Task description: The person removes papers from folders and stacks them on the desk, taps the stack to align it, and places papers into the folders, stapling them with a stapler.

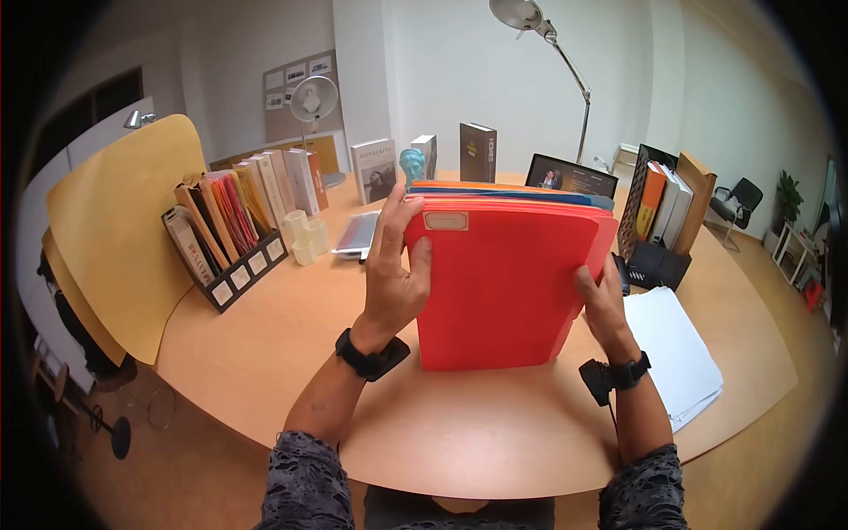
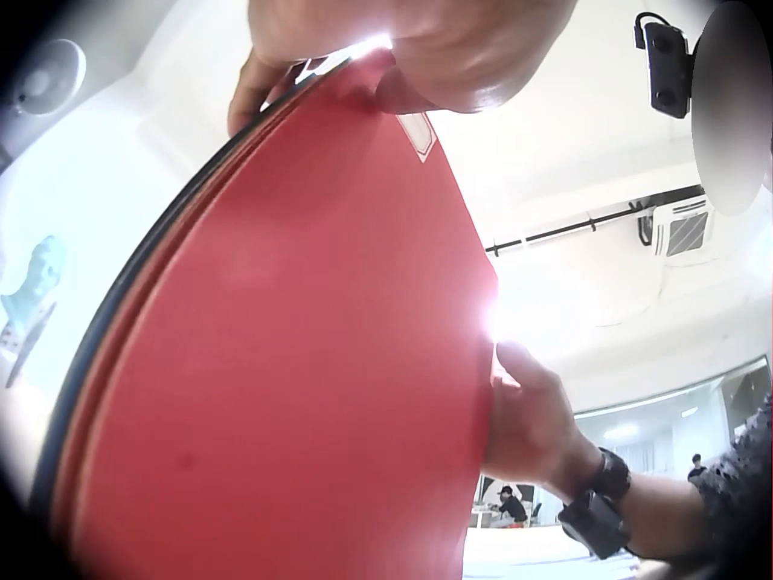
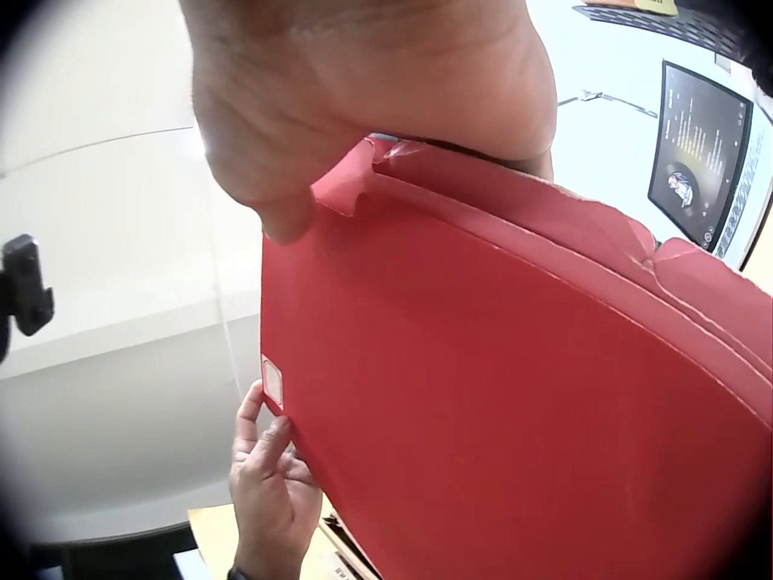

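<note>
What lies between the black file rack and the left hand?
A cream holder, then a flat grey stack nearer the left hand; the head view shows both.

Sleeves (image 1: pixel 305 481), two: grey, black-patterned. Wristbands (image 1: pixel 371 355), two: black, boxy modules. Cable (image 1: pixel 613 415), one: thin, dark, at right module's six o'clock.

The upright red rectangular folders (image 1: pixel 508 291) look like smooth matt card; the curved light-brown worktop (image 1: pixel 495 424) looks like wood with a soft sheen.
</note>
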Motion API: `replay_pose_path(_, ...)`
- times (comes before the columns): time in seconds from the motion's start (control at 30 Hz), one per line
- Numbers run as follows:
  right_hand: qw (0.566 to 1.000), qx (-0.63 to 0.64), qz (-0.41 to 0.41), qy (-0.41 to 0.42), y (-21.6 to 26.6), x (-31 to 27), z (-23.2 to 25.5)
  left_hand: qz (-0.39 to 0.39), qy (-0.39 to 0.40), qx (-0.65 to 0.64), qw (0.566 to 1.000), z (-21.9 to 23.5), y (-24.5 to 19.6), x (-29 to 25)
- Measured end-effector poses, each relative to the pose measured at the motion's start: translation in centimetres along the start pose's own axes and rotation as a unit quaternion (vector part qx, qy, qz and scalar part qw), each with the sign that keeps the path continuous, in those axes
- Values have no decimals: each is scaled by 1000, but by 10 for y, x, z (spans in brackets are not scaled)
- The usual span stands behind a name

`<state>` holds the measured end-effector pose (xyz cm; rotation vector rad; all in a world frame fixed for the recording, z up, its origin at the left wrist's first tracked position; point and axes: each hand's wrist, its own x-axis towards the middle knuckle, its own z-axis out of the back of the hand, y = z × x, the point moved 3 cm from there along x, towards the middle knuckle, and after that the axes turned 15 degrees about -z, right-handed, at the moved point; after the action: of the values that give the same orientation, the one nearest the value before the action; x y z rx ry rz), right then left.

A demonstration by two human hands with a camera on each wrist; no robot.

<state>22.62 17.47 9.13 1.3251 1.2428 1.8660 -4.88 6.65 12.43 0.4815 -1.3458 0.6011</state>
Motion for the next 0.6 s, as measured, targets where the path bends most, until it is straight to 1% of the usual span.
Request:
replay_pose_path(0.17, 1000, -10, 7, -5, -1, 1, -2, 14, -10, -40, 999, 0, -1, -1)
replay_pose_path(0.27, 999, 8, 23, -22, -9, 3, 2, 19, -9, -60, 998, 0, 0, -2)
replay_pose_path(0.33, 999, 32, -1, 9, -14, 5, 7, 14, -12, -72, 997, 0, 0, -2)
replay_pose_path(0.4, 999, 39, -2, 7, -16, 6, 7, 20, -19, -86, 996, 0, 0, -1)
replay_pose_path(0.53, 999, 37, -4, 3, -10, 3, 5, 16, -22, -83, 996, 2, -2, -1)
replay_pose_path(0.6, 999, 31, 7, -4, -10, 3, 3, -3, -1, -7, 1000, 5, -4, 1)
